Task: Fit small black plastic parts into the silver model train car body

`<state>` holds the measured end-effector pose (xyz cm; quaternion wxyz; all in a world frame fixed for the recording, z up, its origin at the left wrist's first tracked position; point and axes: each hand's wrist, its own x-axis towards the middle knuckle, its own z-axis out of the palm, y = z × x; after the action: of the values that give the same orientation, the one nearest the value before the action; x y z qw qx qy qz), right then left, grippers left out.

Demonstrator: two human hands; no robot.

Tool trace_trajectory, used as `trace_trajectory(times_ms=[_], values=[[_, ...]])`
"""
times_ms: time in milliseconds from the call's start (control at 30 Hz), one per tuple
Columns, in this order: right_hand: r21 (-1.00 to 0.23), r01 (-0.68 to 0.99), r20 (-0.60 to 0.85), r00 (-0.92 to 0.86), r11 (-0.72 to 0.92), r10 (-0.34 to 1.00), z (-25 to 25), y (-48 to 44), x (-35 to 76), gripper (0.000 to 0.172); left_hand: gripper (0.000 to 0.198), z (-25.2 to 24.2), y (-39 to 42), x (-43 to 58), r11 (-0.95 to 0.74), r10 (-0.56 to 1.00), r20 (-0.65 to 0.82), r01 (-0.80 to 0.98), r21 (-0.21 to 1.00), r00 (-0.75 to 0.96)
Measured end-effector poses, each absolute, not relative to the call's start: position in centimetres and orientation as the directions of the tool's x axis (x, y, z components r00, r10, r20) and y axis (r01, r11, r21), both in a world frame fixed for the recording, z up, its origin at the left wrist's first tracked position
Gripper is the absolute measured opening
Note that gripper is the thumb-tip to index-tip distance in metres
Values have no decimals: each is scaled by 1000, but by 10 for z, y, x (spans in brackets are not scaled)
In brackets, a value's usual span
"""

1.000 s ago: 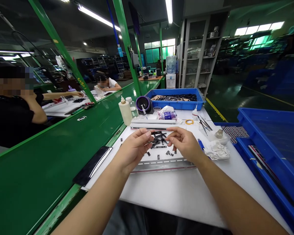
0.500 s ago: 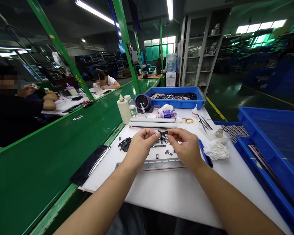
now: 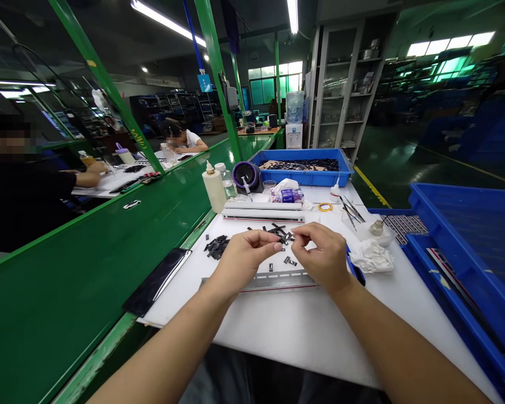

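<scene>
My left hand (image 3: 244,257) is closed in a pinch, thumb against fingers, over the middle of the white table (image 3: 278,325). Facing it, a short gap away, my right hand (image 3: 323,253) also pinches with its fingertips. Small black rectangular pieces (image 3: 287,238) show between the fingertips; whether one is held or they all lie behind, I cannot make out. A few loose black pieces with pale windows (image 3: 290,261) lie below the fingers. Left of my left hand is a heap of black pieces (image 3: 216,247). A grey slotted strip (image 3: 273,280) lies in front, partly hidden by my forearms.
Behind my hands lie long white strips (image 3: 263,215), a cream squeeze bottle (image 3: 214,191), tissues (image 3: 288,193) and yellow tape (image 3: 325,207). A blue tray (image 3: 307,178) stands at the back. Tweezers (image 3: 351,210) and crumpled white cloth (image 3: 372,257) are right. A co-worker (image 3: 21,185) sits left.
My hands have come slightly lower, and the black piece that stretched between my fingertips no longer stands out clearly. The co-worker's raised hand has lowered to the table.
</scene>
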<state>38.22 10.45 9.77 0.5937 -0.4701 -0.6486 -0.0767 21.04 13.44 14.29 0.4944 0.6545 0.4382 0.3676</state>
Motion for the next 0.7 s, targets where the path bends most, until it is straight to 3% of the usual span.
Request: trace_trajectory(times_ms=[133,233,333,467,600,700], values=[[-532,659,800,186,532,570,98,105,382,20,27,142,136,205,-181,953,93,297,938,288],[-624,538,741,176,567,648,99,104,379,19,28,142,137,202,-186,952,93,311,932,291],[-789,306,599,194,533,777,99,104,373,15,28,143,139,201,-185,952,88,323,928,291],[-947,-37,308,171,319,936,99,108,370,18,28,143,139,201,-203,945,61,429,880,323],[-968,-192,151,63,161,986,100,112,372,23,31,143,139,200,-316,897,75,513,798,436],[-911,-412,61,-64,29,996,102,113,376,24,30,147,137,200,-379,866,117,486,788,486]])
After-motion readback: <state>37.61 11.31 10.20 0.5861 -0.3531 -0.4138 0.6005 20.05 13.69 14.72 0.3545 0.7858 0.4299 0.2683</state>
